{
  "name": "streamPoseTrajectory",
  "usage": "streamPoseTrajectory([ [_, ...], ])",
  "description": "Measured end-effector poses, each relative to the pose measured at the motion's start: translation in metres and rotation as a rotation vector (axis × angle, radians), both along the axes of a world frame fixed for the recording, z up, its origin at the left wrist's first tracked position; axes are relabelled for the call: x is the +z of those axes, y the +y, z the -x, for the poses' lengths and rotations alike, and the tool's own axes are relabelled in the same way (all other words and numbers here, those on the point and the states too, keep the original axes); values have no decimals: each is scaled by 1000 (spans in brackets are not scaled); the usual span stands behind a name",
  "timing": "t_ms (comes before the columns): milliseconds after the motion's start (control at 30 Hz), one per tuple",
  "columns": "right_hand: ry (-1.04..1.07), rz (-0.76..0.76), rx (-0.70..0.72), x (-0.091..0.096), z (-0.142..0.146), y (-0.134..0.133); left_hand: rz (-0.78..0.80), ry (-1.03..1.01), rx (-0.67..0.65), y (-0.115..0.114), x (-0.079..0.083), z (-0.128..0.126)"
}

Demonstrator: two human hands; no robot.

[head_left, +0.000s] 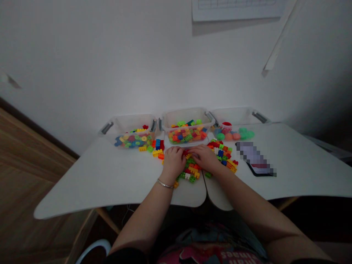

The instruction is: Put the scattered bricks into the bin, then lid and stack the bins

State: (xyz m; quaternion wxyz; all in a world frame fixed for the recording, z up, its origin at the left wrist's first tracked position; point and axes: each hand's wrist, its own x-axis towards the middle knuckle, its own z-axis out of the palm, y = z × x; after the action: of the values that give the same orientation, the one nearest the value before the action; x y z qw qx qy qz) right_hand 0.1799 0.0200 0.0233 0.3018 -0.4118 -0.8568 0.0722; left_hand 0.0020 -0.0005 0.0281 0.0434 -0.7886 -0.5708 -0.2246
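Right against the hands, plastic bricks

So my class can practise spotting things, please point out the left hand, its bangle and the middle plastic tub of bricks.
Left hand (173,164): head view, on the back of the hand.
Metal bangle (165,184): head view, on the band at the wrist.
Middle plastic tub (184,115): head view, on its back wall.

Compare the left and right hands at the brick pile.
The left hand wears a silver bangle at its wrist, while the right hand has a bare wrist. The left hand points forward toward the bins; the right hand angles inward across toward the left hand. Both are bare and rest over the pile of interlocking plastic bricks, fingertips close together near a red brick.
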Motion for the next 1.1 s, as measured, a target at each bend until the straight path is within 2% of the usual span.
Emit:
streamPoseTrajectory([
  [167, -123, 0, -61, -3, -2, -2, -15, -19, -36, 1, -2, 1],
  [433, -225, -2, -325, 3, 0, -12, -11, -25, -13, 0, -2, 0],
  [1100, -161, 35, -340, -3, 1, -2, -17, -33, -25, 1, -3, 1],
])
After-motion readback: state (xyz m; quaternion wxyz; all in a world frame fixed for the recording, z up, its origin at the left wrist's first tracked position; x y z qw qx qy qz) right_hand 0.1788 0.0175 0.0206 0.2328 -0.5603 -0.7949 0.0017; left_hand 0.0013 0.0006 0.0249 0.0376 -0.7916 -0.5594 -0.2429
